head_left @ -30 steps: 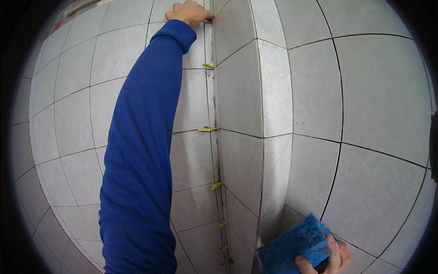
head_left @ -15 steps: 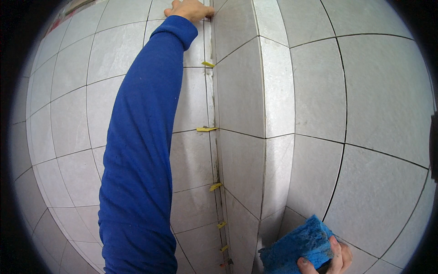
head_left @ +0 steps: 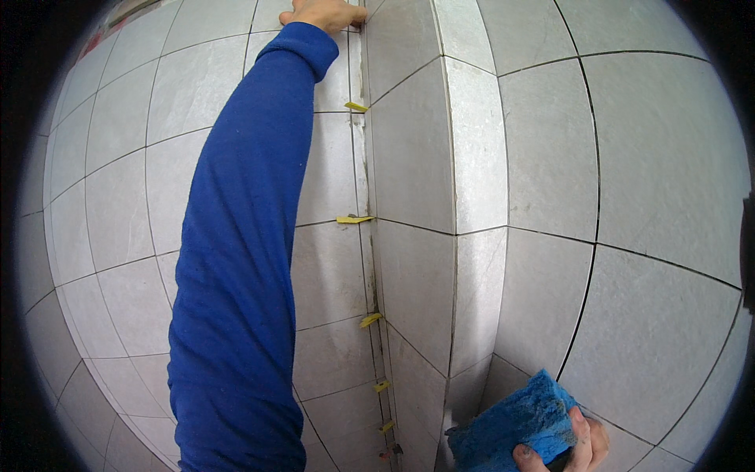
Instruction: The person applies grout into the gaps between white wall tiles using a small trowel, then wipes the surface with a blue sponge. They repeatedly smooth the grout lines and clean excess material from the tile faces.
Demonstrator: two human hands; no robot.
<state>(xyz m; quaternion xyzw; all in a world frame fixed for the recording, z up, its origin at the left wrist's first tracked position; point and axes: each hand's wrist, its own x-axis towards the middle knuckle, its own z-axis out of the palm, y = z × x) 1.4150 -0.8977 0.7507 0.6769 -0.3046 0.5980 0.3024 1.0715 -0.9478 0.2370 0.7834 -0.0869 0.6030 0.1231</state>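
Note:
My left arm, in a blue sleeve (head_left: 240, 220), stretches up along the tiled wall. At the top edge my left hand (head_left: 322, 12) touches the inner corner, its fingers bent and partly cut off by the frame. Whatever lies between those fingers is hidden. Yellow tile wedges (head_left: 355, 219) stick out of the joints down that corner, one of them (head_left: 356, 107) just below my left hand. At the lower right my right hand (head_left: 586, 444) is closed around a blue sponge (head_left: 511, 425) with dark, dirty patches, held in front of the tiles.
Left of the corner runs a wall of light grey tiles (head_left: 110, 212). A tiled column (head_left: 413, 149) juts out to its right, with a pale outer edge (head_left: 478, 157). Larger grey tiles (head_left: 668, 157) with dark open joints cover the right wall.
The left hand and sleeve sit slightly higher and further left in the picture, as do the nearby tiles. The sponge stays in the right hand, almost unmoved.

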